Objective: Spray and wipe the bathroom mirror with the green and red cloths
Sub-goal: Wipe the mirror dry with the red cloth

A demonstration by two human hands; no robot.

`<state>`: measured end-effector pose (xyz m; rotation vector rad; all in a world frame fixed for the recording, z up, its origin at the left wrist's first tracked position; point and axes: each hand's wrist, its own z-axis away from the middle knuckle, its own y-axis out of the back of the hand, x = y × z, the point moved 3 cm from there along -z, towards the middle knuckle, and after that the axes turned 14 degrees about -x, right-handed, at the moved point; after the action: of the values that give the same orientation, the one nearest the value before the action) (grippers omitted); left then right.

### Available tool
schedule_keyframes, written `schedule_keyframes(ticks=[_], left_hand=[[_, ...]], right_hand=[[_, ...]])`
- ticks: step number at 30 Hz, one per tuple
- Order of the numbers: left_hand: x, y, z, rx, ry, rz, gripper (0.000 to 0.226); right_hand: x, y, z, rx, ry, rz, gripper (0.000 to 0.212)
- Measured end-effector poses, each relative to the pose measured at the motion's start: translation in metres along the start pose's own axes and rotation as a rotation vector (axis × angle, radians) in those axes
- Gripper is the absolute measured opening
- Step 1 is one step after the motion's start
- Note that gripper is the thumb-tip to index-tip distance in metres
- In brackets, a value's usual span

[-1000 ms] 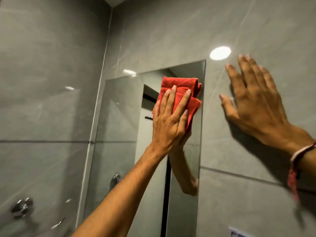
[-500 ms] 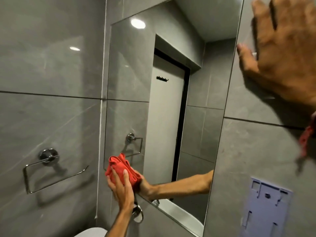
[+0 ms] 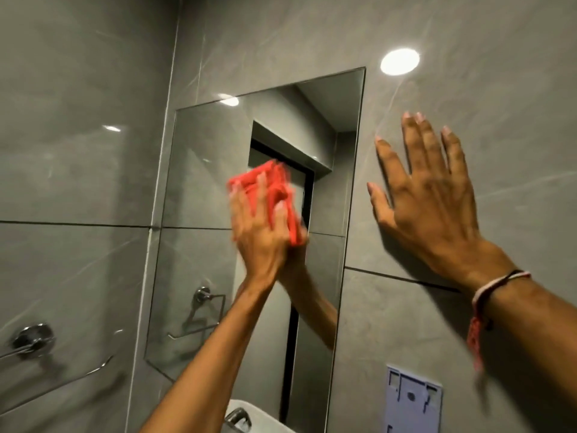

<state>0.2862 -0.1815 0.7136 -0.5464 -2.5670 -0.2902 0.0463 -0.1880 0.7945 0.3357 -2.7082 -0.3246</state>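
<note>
A frameless rectangular mirror (image 3: 199, 189) hangs on the grey tiled wall. My left hand (image 3: 260, 232) presses a bunched red cloth (image 3: 274, 189) flat against the glass near the mirror's middle; both are blurred by motion. The mirror shows the reflection of that arm. My right hand (image 3: 427, 204) lies flat on the wall tile just right of the mirror, fingers spread, holding nothing. A thread band with a red tassel circles that wrist. No green cloth or spray bottle shows.
A chrome towel bar (image 3: 31, 342) is fixed to the left wall. A white basin with a chrome tap (image 3: 239, 417) sits below the mirror. A pale plastic wall bracket (image 3: 413, 401) is mounted at the lower right. Ceiling lights glare on the tiles.
My left hand has swept the red cloth from the mirror's top right down to its lower left corner and back up to the middle. My right hand has stayed on the wall.
</note>
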Motion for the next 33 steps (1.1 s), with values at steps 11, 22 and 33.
schedule_keyframes(ticks=[11, 22, 33], left_hand=[[0.008, -0.031, 0.067, -0.105, -0.639, -0.275, 0.057], [-0.147, -0.031, 0.256, 0.09, 0.633, 0.136, 0.063], [-0.029, -0.07, 0.301, -0.073, 0.297, 0.12, 0.062]], right_hand=[[0.013, -0.005, 0.032, 0.017, -0.019, 0.004, 0.068], [0.009, -0.01, 0.037, 0.039, -0.074, -0.091, 0.062], [-0.001, 0.009, 0.063, -0.123, 0.019, -0.148, 0.062]])
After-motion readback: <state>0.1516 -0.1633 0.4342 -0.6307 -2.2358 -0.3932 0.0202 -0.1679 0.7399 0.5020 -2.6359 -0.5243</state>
